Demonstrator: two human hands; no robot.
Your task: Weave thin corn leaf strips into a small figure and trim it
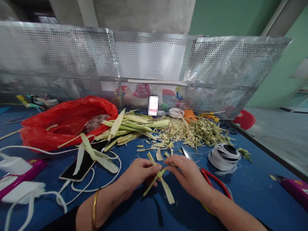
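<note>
Near the front middle of the blue table, my left hand pinches a small knot of pale green husk strips between thumb and fingers. My right hand is closed at the same piece from the right, its fingertips pressed together on a strip. One strip end hangs down below the hands, another points up between them. Red-handled scissors lie partly under my right wrist, blades toward the back. A spool of white string stands to the right.
Behind the hands lie long husks and a heap of dry scraps. At left are a red plastic bag, a phone with husk on it, and white cables. A perforated metal screen spans the back.
</note>
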